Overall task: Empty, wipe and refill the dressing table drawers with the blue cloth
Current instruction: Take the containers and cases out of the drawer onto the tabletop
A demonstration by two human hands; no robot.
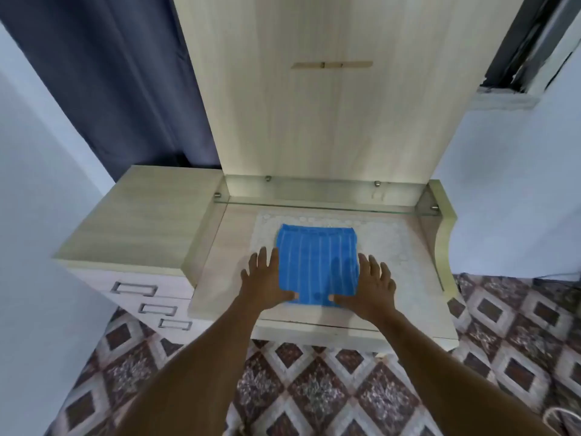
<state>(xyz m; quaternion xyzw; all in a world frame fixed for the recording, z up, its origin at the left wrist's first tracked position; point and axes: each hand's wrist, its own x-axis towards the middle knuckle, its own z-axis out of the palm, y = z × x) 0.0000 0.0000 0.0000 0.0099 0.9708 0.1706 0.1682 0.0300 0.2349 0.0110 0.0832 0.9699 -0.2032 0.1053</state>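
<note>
forearms reach out over the tiled floor (314,388) toward the dressing table (220,278), and both hands are flat and spread, gripping nothing. left hand (264,284) lies at the cloth's left edge, right hand (371,287) at its right edge, each thumb touching or just on the near corners. blue cloth (317,262) sits folded between them on a lace mat (386,247) in the middle of the tabletop, its stripes and long side running away from the person. so the cloth lies inward from either palm and a little beyond the thumbs; both hands look equally near, and i'd judge either could close on a near corner to lift it. off to the left, below the raised side top, three drawers (157,308) are shut, so by the look of it the emptying is not yet begun. farther back a glass shelf (314,206) crosses under the tall wooden panel (314,121), with a dark curtain (110,73) behind on the left.
</note>
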